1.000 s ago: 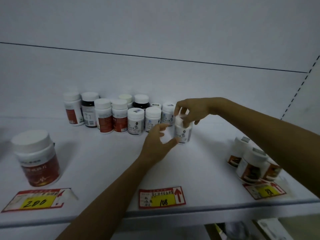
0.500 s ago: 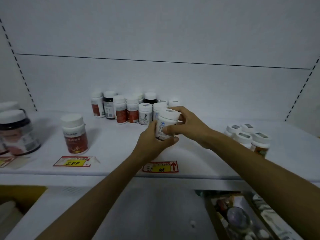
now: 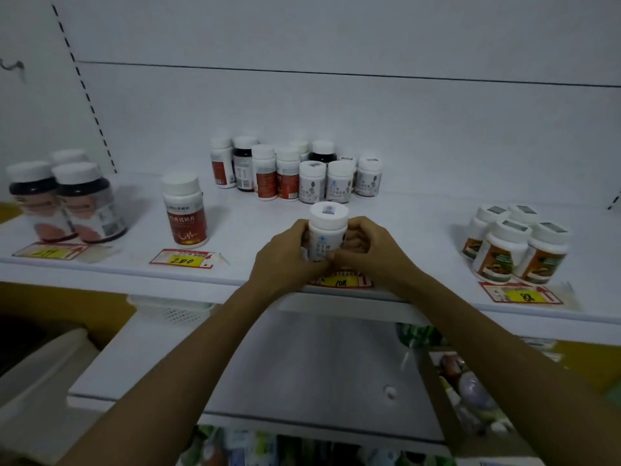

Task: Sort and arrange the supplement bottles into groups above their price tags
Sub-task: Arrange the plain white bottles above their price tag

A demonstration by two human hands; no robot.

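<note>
bottle (image 3: 327, 232): white cap, pale label, upright, long axis vertical, held just above the near edge of the shelf (image 3: 420, 230)
left hand (image 3: 287, 255): wrapped round the bottle's left side, fingers clenched on the body
right hand (image 3: 371, 248): wrapped round the right side, fingertips meeting the left hand's at the front low on the label
grip: both hands grasping the one bottle, cap clear of both
108 tag (image 3: 342, 282): straight below the bottle, on the near lip, partly hidden by both hands
key relation: bottle sits directly over the 108 tag, base near the shelf surface; contact with the shelf hidden by fingers, cannot tell
nearer hand: neither, roughly symmetric about the bottle
step (judged): setting down or squaring the bottle above its tag, label facing near
matching stock: three similar pale-label bottles (image 3: 339, 183) in the far cluster, straight behind the held one
far cluster (image 3: 265, 169): mixed, red-label and dark bottles at its left, unsorted
200 tag (image 3: 183, 260): left, one red-label bottle (image 3: 184, 211) standing just behind it
far-left group (image 3: 67, 203): dark bottles behind their own tag
right group (image 3: 514, 243): four brown-label bottles behind a tag (image 3: 522, 294)
next (judged): release straight down, then reach far for the pale-label ones
risk (judged): near-edge placement, tip-off if nudged on release
</note>
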